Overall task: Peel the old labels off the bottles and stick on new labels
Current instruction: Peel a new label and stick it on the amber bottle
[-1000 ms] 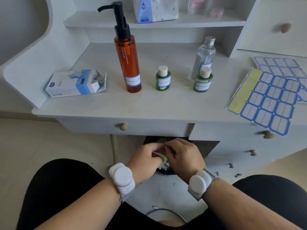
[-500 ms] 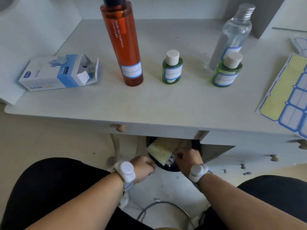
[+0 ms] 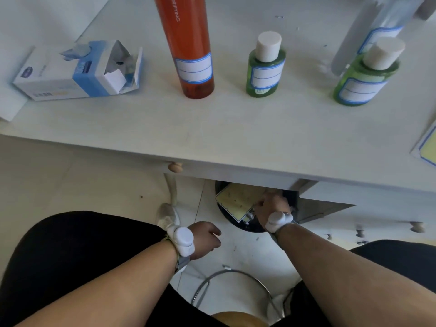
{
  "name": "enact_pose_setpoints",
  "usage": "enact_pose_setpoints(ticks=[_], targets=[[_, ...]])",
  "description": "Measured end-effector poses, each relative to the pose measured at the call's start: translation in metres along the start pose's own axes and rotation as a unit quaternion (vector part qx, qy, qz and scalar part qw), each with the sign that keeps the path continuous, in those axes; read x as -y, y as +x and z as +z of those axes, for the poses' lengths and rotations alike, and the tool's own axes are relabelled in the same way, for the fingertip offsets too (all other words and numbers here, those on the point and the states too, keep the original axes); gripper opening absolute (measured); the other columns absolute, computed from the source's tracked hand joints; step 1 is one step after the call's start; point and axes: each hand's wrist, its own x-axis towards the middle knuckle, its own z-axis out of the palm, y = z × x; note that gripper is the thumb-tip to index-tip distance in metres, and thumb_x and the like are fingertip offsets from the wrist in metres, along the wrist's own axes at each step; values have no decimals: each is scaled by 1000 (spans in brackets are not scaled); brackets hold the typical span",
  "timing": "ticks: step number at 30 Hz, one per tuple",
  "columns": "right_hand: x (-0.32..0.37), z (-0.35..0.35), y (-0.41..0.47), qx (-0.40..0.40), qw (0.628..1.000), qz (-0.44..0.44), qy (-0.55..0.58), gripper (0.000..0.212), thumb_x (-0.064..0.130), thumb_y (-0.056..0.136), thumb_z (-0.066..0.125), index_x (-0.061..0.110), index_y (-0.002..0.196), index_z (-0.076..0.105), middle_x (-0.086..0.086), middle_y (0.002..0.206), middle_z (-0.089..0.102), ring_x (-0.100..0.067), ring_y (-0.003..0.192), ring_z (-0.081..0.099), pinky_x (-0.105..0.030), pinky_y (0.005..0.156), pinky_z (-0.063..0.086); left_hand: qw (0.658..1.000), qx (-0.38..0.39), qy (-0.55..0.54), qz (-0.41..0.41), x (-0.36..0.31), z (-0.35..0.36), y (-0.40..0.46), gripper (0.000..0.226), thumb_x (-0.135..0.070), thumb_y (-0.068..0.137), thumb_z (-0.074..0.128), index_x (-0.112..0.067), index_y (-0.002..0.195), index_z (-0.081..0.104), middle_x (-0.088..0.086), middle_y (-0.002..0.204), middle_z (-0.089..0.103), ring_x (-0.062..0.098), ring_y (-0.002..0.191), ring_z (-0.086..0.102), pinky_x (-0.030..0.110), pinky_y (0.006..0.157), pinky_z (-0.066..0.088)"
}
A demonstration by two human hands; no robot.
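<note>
On the white desk (image 3: 212, 133) stand a tall orange bottle (image 3: 188, 55), a small green bottle (image 3: 265, 72), a second green bottle (image 3: 363, 83) and a clear bottle (image 3: 368, 31) behind it. Each carries a blue-edged white label. Under the desk's edge, my right hand (image 3: 271, 204) reaches into a black bin (image 3: 226, 215) and holds the right edge of a yellow backing sheet (image 3: 236, 201); its fingertips are partly hidden by the desk. My left hand (image 3: 205, 239) hangs by my left knee, loosely curled and holding nothing.
An opened blue-and-white box (image 3: 70, 72) lies at the desk's left. A corner of a label sheet (image 3: 428, 147) shows at the right edge. A drawer knob (image 3: 175, 166) sticks out in front. A metal stool ring (image 3: 231, 286) sits between my legs.
Both hands were together on the sheet a second ago. My left hand has let go and drawn back left. My right hand has carried the sheet down into the bin. The view has leaned closer.
</note>
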Motion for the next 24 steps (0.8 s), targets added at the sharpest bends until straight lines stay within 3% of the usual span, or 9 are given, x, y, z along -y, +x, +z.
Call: enact_pose_setpoints(ticks=[3, 8, 13, 16, 19, 21, 24], targets=[[-5, -4, -4, 6, 1000, -14, -19, 23, 26, 97, 58, 11, 93, 75, -7, 95, 74, -22, 84, 67, -26, 70, 53, 1000, -13, -23, 1, 2, 1, 4, 43, -21, 89, 64, -25, 132, 67, 2, 105, 78, 18, 101, 73, 27, 80, 58], [-8, -13, -14, 6, 999, -29, -30, 28, 19, 102, 46, 14, 102, 73, -7, 104, 73, -23, 93, 69, -26, 73, 55, 999, -14, -30, 18, -9, 0, 5, 41, -21, 89, 65, -25, 130, 66, 4, 106, 77, 19, 102, 73, 26, 76, 57], [-6, -26, -25, 13, 998, -59, -5, 28, 29, 95, 58, 9, 83, 73, -7, 79, 74, -25, 76, 71, -34, 68, 62, 997, -34, -30, 61, -22, 1, -4, 37, -21, 91, 65, -24, 128, 67, 4, 106, 77, 21, 101, 72, 24, 73, 53], [-1, -34, -38, 12, 997, -76, -2, 28, 22, 99, 51, 9, 79, 63, -6, 79, 68, -26, 73, 63, -28, 59, 49, 992, -65, -37, 100, -30, 0, -11, 21, -20, 92, 65, -17, 110, 73, 8, 102, 78, 25, 98, 73, 20, 64, 48], [6, -47, -61, -15, 994, -104, 20, 30, 10, 94, 47, 22, 66, 50, 2, 69, 53, -22, 66, 49, -23, 50, 36, 986, -95, -32, 136, -44, -6, -26, 16, -26, 94, 66, -14, 85, 73, 7, 90, 78, 24, 83, 75, 27, 68, 55], [10, -58, -80, -33, 989, -135, 49, 25, 6, 89, 49, 22, 72, 58, 3, 71, 57, -22, 65, 53, -23, 50, 41, 980, -121, -17, 156, -55, -12, -37, 25, -31, 95, 68, -17, 74, 65, 6, 82, 77, 20, 73, 70, 33, 74, 58], [14, -69, -101, -33, 980, -182, 76, 24, 7, 85, 52, 20, 84, 71, 2, 79, 68, -22, 71, 62, -26, 60, 46, 967, -165, 29, 192, -75, -21, -57, 33, -35, 95, 67, -15, 70, 58, 0, 67, 65, 18, 64, 59, 27, 63, 47]])
